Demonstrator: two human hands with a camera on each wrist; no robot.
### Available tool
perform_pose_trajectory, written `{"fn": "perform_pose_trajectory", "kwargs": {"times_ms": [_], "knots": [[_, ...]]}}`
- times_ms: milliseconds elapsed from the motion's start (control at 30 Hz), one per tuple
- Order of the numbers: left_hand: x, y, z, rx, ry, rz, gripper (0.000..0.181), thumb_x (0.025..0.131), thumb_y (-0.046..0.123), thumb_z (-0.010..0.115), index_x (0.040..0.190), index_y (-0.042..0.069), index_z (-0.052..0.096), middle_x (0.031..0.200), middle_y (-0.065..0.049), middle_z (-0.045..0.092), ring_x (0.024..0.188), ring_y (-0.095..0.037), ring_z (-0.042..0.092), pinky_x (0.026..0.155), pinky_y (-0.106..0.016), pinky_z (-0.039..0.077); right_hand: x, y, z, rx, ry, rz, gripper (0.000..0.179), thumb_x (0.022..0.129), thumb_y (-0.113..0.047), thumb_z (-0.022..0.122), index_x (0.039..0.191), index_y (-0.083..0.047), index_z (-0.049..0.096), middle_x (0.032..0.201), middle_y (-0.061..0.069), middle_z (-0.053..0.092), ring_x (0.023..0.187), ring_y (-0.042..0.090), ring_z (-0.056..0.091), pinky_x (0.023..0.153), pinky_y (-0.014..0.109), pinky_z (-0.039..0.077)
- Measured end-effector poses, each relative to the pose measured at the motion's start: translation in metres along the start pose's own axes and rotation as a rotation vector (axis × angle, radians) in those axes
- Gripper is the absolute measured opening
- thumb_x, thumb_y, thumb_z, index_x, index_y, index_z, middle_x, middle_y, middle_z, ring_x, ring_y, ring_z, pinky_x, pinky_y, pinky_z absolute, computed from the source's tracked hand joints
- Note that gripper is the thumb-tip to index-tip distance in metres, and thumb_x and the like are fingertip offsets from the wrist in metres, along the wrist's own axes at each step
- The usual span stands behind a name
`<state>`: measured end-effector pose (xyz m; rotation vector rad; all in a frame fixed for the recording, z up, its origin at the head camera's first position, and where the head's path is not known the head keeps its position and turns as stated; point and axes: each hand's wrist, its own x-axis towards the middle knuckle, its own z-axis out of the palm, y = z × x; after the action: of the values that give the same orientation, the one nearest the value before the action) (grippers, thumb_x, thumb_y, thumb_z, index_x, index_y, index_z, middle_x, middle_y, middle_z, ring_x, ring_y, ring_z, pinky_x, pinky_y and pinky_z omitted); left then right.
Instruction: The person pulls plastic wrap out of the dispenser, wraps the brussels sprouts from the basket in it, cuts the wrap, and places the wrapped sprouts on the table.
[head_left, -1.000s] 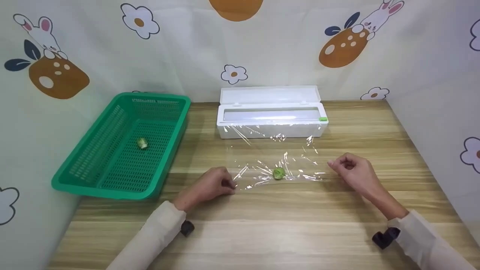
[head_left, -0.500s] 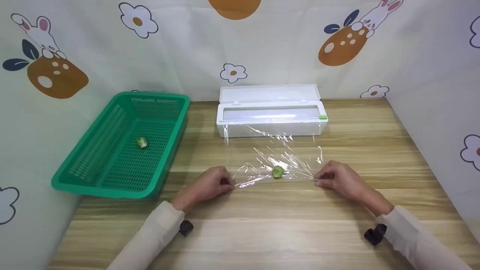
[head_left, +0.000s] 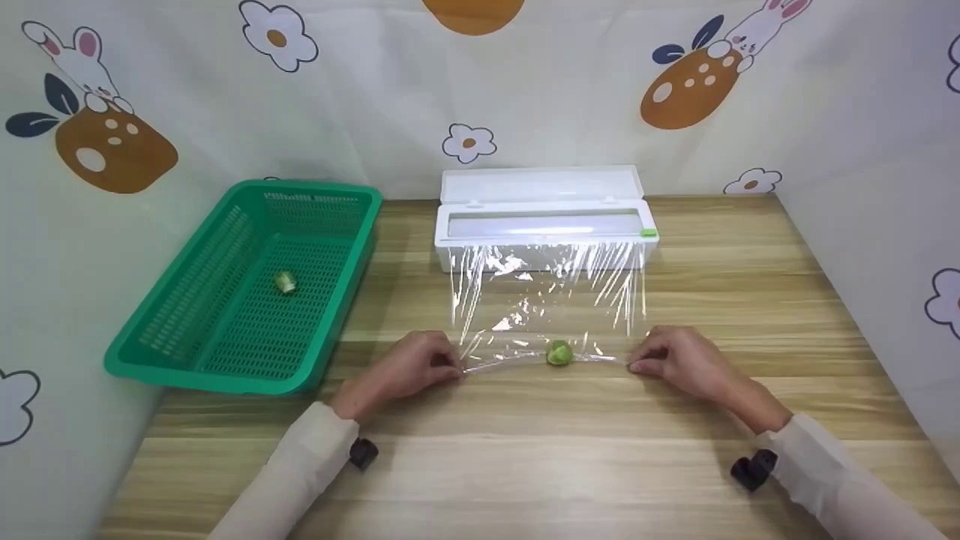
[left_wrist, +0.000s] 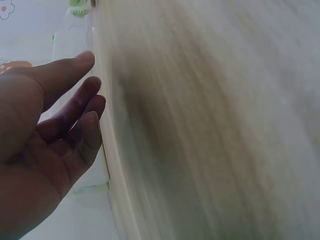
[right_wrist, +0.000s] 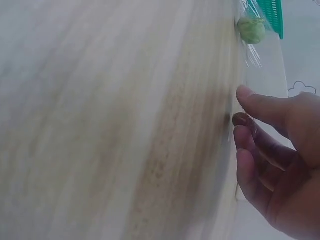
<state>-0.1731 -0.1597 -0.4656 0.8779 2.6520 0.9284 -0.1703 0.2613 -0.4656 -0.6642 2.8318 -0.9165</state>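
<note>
In the head view, a sheet of cling film (head_left: 510,300) stretches toward me from a white cling film dispenser (head_left: 540,261) whose lid stands up. My left hand (head_left: 412,367) pinches the near left corner of the film between thumb and finger. The near right corner is pinched by my right hand (head_left: 684,361). Between the hands, at the film's near edge, is a small Brussels sprout (head_left: 559,353); whether it lies under or on the film I cannot tell. The right wrist view also shows this sprout (right_wrist: 251,30), beyond the thumb.
A green plastic basket (head_left: 341,322) stands on the left of the wooden table (head_left: 540,465), with another sprout (head_left: 285,283) inside. A green slider (head_left: 649,232) sits at the dispenser's right end. Patterned cloth (head_left: 360,90) hangs behind and at both sides.
My right hand has moved left and now pinches the film's right corner. The film is pulled straighter, with upright creases near the dispenser. The left hand has shifted slightly left.
</note>
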Motion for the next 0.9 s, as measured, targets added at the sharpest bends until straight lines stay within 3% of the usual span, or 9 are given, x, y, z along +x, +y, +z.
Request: {"fn": "perform_pose_trajectory", "kwargs": {"times_ms": [200,367,567,700,900], "knots": [[0.003,0.002,-0.001,-0.007,-0.022,-0.042,0.004,0.087,0.014,0.076,0.090,0.011,0.077,0.086,0.000,0.070,0.080,-0.009,0.060,0.074,-0.022,0.051,0.005,-0.002,0.001,-0.042,-0.021,0.059,0.004,0.084,-0.018,0.079,0.088,-0.017,0.078,0.085,-0.005,0.072,0.079,0.008,0.064,0.075,0.026,0.054],[0.004,0.001,0.001,-0.009,-0.041,-0.075,0.004,0.088,0.014,0.076,0.092,0.013,0.077,0.087,0.001,0.069,0.080,-0.008,0.058,0.073,-0.023,0.051,0.007,-0.007,0.003,-0.093,-0.013,0.066,0.006,0.085,-0.021,0.080,0.089,-0.017,0.078,0.088,-0.003,0.071,0.081,0.012,0.065,0.076,0.036,0.055],[0.005,0.000,0.001,-0.002,-0.043,-0.081,0.005,0.086,0.015,0.077,0.091,0.013,0.077,0.086,0.001,0.069,0.078,-0.008,0.057,0.073,-0.023,0.051,0.011,-0.021,0.004,-0.137,0.029,0.064,0.030,0.082,-0.024,0.081,0.110,-0.013,0.074,0.102,0.003,0.065,0.084,0.018,0.061,0.073,0.039,0.054],[0.006,0.002,0.000,0.026,-0.029,-0.070,0.006,0.084,0.016,0.080,0.090,0.015,0.078,0.086,0.002,0.071,0.080,-0.008,0.060,0.074,-0.026,0.052,0.014,-0.033,0.009,-0.116,0.014,0.043,0.035,0.082,-0.023,0.080,0.114,-0.013,0.073,0.107,0.003,0.063,0.084,0.016,0.059,0.072,0.034,0.053],[0.009,0.014,-0.002,0.065,0.052,-0.117,0.017,0.081,0.021,0.083,0.096,0.014,0.079,0.086,0.003,0.073,0.080,-0.011,0.064,0.074,-0.029,0.053,0.020,-0.050,0.020,-0.100,-0.032,0.006,0.037,0.079,-0.031,0.084,0.112,-0.016,0.074,0.106,-0.002,0.062,0.092,0.017,0.061,0.081,0.040,0.056]]}}
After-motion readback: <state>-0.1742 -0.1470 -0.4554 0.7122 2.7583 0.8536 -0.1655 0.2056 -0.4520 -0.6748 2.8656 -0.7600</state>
